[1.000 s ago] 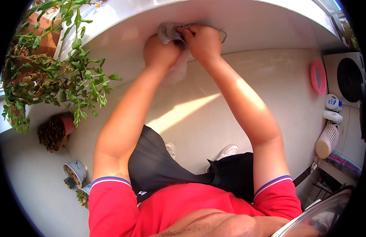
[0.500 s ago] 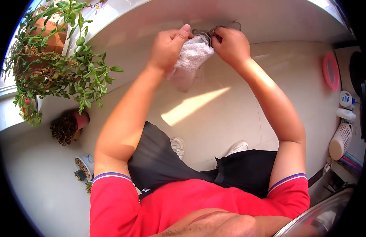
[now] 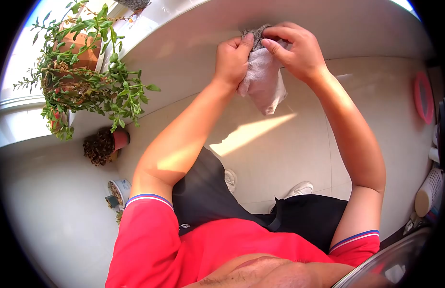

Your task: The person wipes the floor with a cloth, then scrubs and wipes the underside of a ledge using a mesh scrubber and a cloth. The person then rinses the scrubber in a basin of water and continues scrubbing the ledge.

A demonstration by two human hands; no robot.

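Observation:
A pale, fuzzy cloth [image 3: 264, 79] with a grey mesh part [image 3: 257, 34] at its top hangs between my hands, high in the view. My left hand [image 3: 233, 60] grips its left side, the thumb pressed on the mesh. At the upper right of the cloth, my right hand [image 3: 297, 52] has its thumb and index finger around the edge of the mesh. The fingertips of both hands are partly hidden behind the cloth.
Leafy green plants [image 3: 126, 96] spill over the ledge at the left. Below them stand a pink pot [image 3: 120, 139] and a white pot [image 3: 120, 188]. A pink basin [image 3: 423, 98] and a perforated basket [image 3: 428, 192] are at the right.
The mesh and the cloth have shifted rightwards in view. My left hand has closed in on my right hand, and more of the pale cloth now hangs below them.

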